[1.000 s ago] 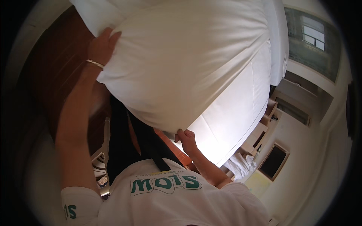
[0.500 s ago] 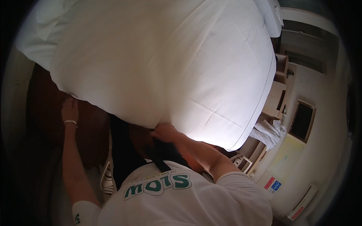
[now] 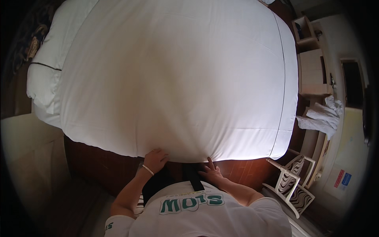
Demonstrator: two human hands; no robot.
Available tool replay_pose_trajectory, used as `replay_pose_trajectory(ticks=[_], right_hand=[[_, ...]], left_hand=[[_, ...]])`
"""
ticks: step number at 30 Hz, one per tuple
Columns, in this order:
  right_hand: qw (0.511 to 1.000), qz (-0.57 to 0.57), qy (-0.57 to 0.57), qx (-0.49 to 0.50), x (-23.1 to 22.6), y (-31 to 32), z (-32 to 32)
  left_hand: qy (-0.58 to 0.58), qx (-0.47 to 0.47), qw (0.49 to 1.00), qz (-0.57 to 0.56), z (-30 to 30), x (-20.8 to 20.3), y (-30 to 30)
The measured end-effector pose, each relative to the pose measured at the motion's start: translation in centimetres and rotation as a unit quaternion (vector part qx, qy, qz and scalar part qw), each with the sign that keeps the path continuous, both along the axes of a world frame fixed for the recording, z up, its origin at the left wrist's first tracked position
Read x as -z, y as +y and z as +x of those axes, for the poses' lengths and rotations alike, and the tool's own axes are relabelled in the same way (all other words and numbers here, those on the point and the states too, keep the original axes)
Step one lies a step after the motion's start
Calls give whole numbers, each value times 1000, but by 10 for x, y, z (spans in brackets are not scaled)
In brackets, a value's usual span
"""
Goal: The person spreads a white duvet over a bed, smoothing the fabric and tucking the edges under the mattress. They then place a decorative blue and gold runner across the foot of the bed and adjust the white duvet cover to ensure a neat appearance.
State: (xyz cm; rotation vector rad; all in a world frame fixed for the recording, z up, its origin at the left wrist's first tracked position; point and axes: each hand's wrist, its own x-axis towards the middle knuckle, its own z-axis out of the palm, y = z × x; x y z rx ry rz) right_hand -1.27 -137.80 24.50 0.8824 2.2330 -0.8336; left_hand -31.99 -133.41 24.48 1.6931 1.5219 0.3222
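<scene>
A large white duvet (image 3: 177,91) covers the bed in front of me, with a fold running toward its near edge. At that near edge, my left hand (image 3: 156,159) rests against the fabric, fingers stretched out and slightly bent, with a pale bracelet on the wrist. A little to the right, my right hand (image 3: 212,172) has its index finger extended to touch the duvet's rim, its other fingers loosely bent. Neither hand grips the cloth. White pillows (image 3: 43,81) lie at the left end, one with a dark trim line.
A white metal chair (image 3: 294,179) with a wavy patterned seat stands right of the bed's near corner. Behind it, crumpled white cloth (image 3: 321,116) lies on wooden furniture along the wall. Reddish-brown wooden floor (image 3: 246,173) shows beside the bed. A pale cabinet (image 3: 35,146) is at left.
The duvet's raised near edge has come down and lies flatter. My left hand has moved right and let go of the edge; my right hand has moved right, its grip loosened.
</scene>
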Motion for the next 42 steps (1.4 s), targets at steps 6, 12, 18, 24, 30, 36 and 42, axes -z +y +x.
replay_pose_trajectory(ticks=[6,12,18,24,30,36,42], right_hand=[[874,196,333,296,-66,125,-2],[793,147,-174,565,15,0,112],[761,-190,-8,620,43,-207,149],[653,-97,75,748,38,-243,193],[404,5,215,889,22,-286,356],[477,39,50,877,2,-358,494],[515,38,241,821,-45,-210,604]], left_hand=[[94,48,962,251,69,-20,127],[196,330,915,122,130,26,29],[265,439,849,130,132,20,10],[154,354,871,303,304,-22,89],[237,314,897,202,524,19,27],[215,439,865,110,579,11,-23],[179,124,953,212,680,-8,69]])
